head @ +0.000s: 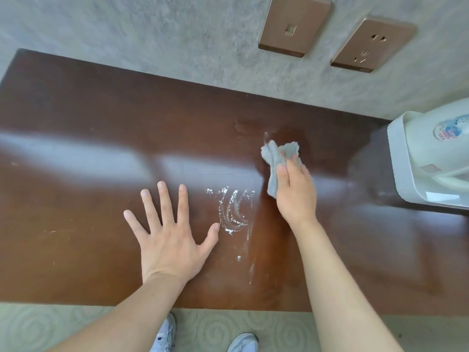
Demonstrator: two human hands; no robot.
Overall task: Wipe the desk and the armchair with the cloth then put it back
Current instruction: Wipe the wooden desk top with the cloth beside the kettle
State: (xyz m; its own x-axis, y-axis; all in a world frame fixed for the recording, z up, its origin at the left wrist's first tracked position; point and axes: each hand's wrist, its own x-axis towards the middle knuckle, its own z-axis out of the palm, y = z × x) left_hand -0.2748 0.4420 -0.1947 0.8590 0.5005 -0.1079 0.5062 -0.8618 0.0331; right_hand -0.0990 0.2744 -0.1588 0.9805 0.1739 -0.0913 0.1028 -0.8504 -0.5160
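1. A fuzzy grey crumpled cloth (278, 158) lies bunched on the glossy dark brown wooden desk (101, 138), right of smeared white powder streaks (234, 212).
2. The right hand (295, 191) presses on the cloth, fingers curled over it; the thumb's grip is probably underneath, hidden.
3. The left hand (168, 237) lies flat on the desk, fingers spread wide.
4. A white plastic appliance (429, 158) stands at the desk's right end, below two copper-coloured wall plates (295, 25) on mottled grey wall.
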